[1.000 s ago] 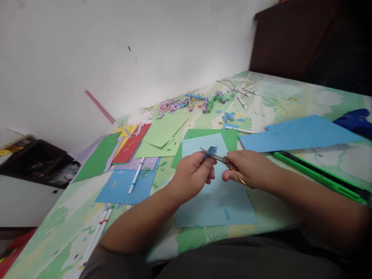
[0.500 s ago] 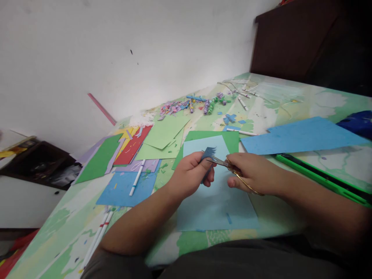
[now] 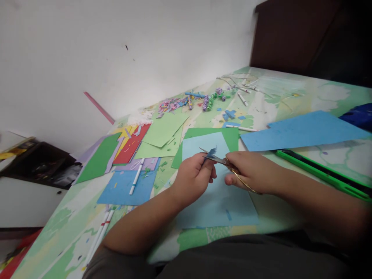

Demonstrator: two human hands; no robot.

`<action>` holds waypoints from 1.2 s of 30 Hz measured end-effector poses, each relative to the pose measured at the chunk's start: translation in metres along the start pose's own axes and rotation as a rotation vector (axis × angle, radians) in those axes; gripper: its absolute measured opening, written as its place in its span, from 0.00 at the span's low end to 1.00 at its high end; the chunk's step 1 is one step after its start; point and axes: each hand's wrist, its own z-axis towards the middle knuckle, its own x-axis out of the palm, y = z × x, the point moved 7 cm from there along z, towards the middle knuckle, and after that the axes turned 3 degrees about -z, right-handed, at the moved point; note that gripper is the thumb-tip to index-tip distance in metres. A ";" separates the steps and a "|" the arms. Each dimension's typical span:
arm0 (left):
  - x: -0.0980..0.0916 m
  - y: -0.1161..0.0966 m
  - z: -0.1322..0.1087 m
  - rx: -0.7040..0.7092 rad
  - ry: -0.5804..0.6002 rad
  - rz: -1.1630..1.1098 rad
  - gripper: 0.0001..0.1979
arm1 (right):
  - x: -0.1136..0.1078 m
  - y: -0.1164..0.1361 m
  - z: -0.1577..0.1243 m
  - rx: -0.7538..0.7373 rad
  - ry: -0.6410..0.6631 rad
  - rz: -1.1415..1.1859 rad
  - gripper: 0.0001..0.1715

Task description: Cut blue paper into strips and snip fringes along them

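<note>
My left hand [image 3: 194, 177] pinches a small fringed piece of blue paper [image 3: 211, 152] just above a light blue sheet [image 3: 216, 193] on the table. My right hand [image 3: 250, 170] is closed on small gold-handled scissors [image 3: 225, 161], and their blades lie across the blue paper piece. Both hands meet over the light blue sheet near the table's front edge.
A green sheet [image 3: 231, 137] lies under the light blue one. Left of it are blue [image 3: 124, 188], green, red and pale green sheets and a white pen [image 3: 136, 176]. A large blue sheet [image 3: 302, 130] and a green ruler [image 3: 319, 172] lie right. Rolled paper bits [image 3: 203, 101] are farther back.
The scissors' blades have moved further across the blue paper piece and the paper has tilted. Both hands stay in nearly the same spot; the view has shifted slightly.
</note>
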 end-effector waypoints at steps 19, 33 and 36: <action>0.001 0.008 0.004 -0.190 0.149 -0.359 0.08 | -0.003 -0.002 0.002 0.067 0.001 -0.102 0.26; -0.019 0.007 0.023 -0.289 0.294 -0.340 0.09 | 0.005 -0.017 0.011 0.107 -0.043 0.213 0.21; -0.025 -0.005 0.034 -0.223 0.304 -0.284 0.09 | -0.002 -0.016 0.011 0.108 -0.120 0.281 0.23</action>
